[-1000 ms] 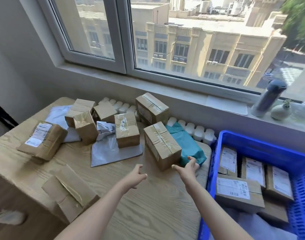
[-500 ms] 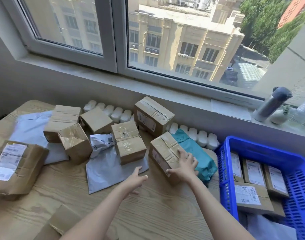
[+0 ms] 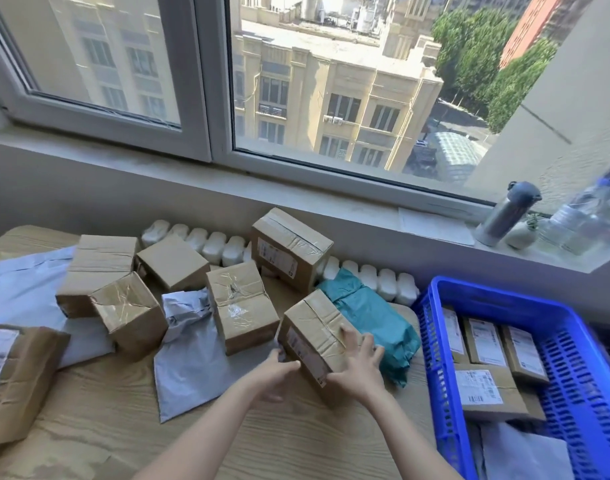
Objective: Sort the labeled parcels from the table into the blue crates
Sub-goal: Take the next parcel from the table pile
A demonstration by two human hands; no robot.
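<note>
Nearest the viewer, two bare forearms reached over the wooden table (image 3: 248,445). The left hand (image 3: 272,374) lay against the labelled near-left face of a taped cardboard box (image 3: 310,327), its fingers curled round the lower corner. The right hand (image 3: 357,367) covered the box's near-right end, fingers spread and bent over the top edge. The box was thus clasped between both hands, tilted, near the table's middle and just beside a teal bag (image 3: 369,320) on its right; whether its base touched the table could not be told. To the right, past the table's edge, stood the blue crate (image 3: 435,375), holding several labelled parcels (image 3: 483,393) with labels upward and a pale mailer (image 3: 525,455) at its near end. Left of the hands a grey mailer (image 3: 189,372) lay flat, and at the left edge sat a brown paper parcel (image 3: 23,379) bearing a white label. Behind these were grouped a tape-crossed box (image 3: 241,313), a crumpled-tape box (image 3: 128,311), a long box (image 3: 95,268), a plain box (image 3: 173,261) and a white mailer (image 3: 23,289). Farther back a larger box (image 3: 291,249) stood against a row of white ribbed sections (image 3: 210,245) along the wall. On the windowsill (image 3: 296,188) stood a grey flask (image 3: 504,220), a small pot (image 3: 521,235) and a clear bottle (image 3: 580,223), near a paper sheet (image 3: 435,226). Beyond the window (image 3: 203,81) lay beige buildings (image 3: 348,91) and trees (image 3: 487,57).
</note>
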